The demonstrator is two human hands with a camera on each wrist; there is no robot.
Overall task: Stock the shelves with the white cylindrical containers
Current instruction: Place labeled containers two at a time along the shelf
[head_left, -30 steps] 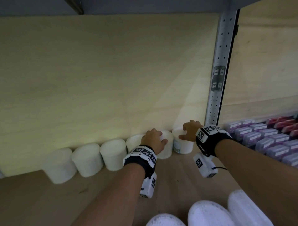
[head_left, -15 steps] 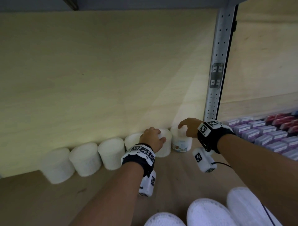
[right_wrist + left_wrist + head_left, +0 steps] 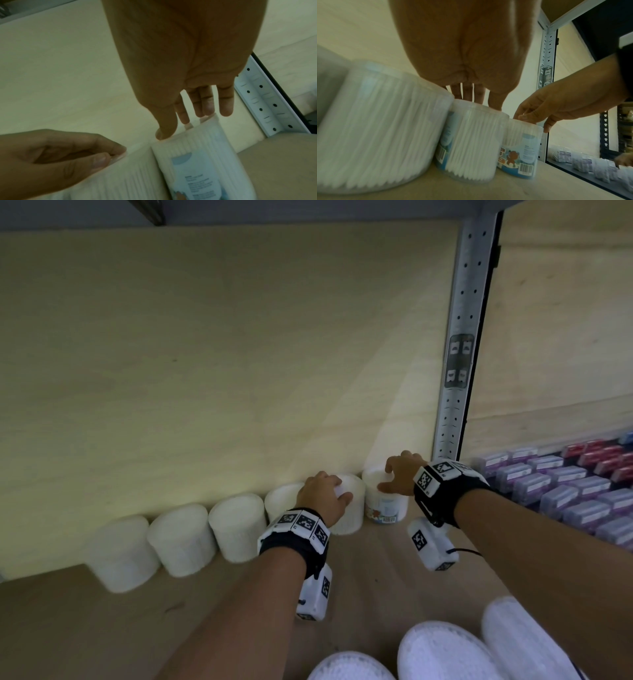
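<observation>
White cylindrical containers: my left hand and right hand curl over two lids; beneath my fingertips, a careless nudge could topple neighbours.

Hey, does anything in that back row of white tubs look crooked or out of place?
Nothing stands out. The white tubs stand upright in one row along the back wall, with each hand on top of a tub at the right end.
</observation>
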